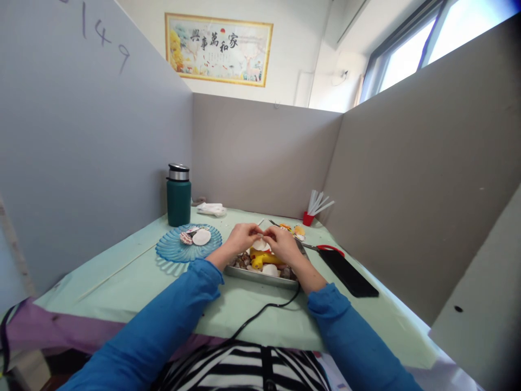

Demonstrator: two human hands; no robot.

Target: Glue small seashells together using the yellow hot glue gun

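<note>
My left hand (245, 237) and my right hand (284, 244) meet above a metal tray (260, 277), fingertips pinched close together. A pale white shell (261, 245) shows right under the fingertips and appears to be held between both hands; its upper part is covered by the fingers. Below it, a yellow glue gun (260, 263) lies in the tray among brown and white shells (271, 270). From the tray's right side a black cord (264, 308) runs toward my body.
At left, a fluted blue plate (169, 251) carries several shells (201, 236) beside a green bottle (179, 202). White tissue (211, 209) lies at the back. To the right are a red cup (308, 219) of glue sticks (316, 202), red-handled scissors (330, 249) and a flat black slab (350, 275). Grey partitions (264, 155) surround the table.
</note>
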